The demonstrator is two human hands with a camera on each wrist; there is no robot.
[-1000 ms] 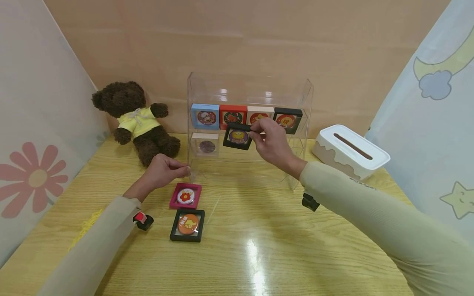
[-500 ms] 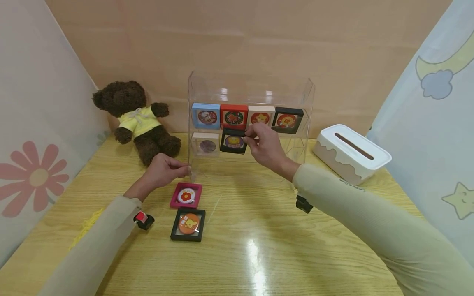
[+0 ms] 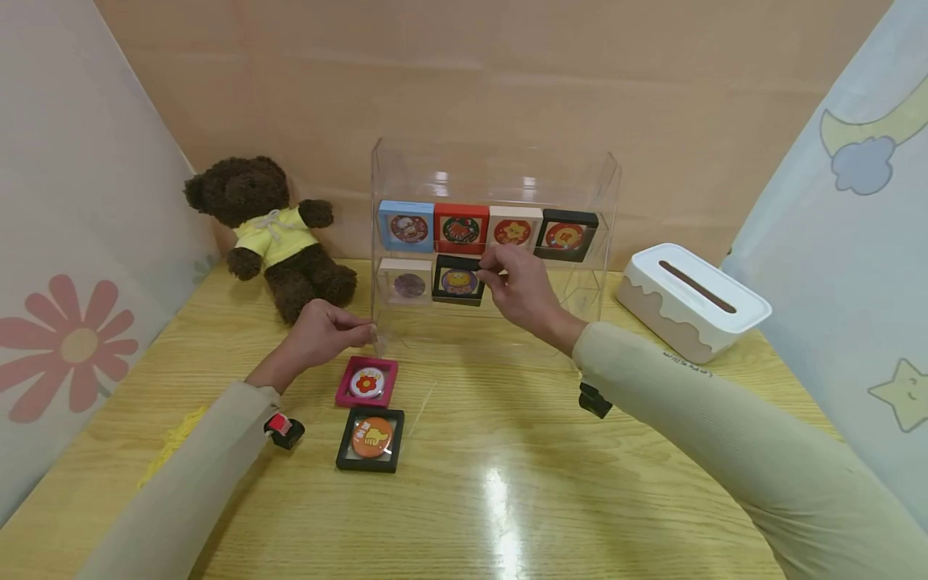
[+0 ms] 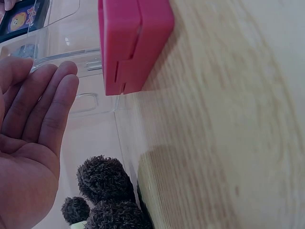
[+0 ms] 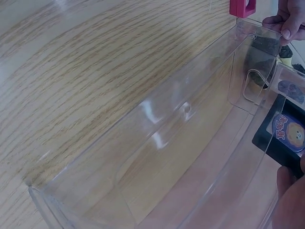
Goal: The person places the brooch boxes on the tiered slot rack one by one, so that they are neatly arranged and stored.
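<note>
A clear tiered acrylic rack (image 3: 493,181) stands at the back of the table. My right hand (image 3: 524,290) pinches the right side of a black square display frame (image 3: 458,282) with a purple and yellow badge. That frame sits in the rack's middle tier, beside a white frame (image 3: 404,283). With thumb and fingertips, my left hand (image 3: 319,332) pinches the rack's lower left front corner. Near it on the table lie a magenta frame (image 3: 366,383) with a flower badge and a black frame (image 3: 370,464) with an orange thumbs-up badge.
Blue (image 3: 406,208), red (image 3: 461,211), white (image 3: 515,213) and black (image 3: 569,217) frames fill a row on the upper tier. A brown teddy bear (image 3: 268,234) sits left, a white tissue box (image 3: 692,298) right. Yellow strands (image 3: 172,443) lie by the left sleeve.
My right hand has lowered the black frame with the purple badge from in front of the rack into the middle tier, beside the white frame. My left hand stays on the rack's corner.
</note>
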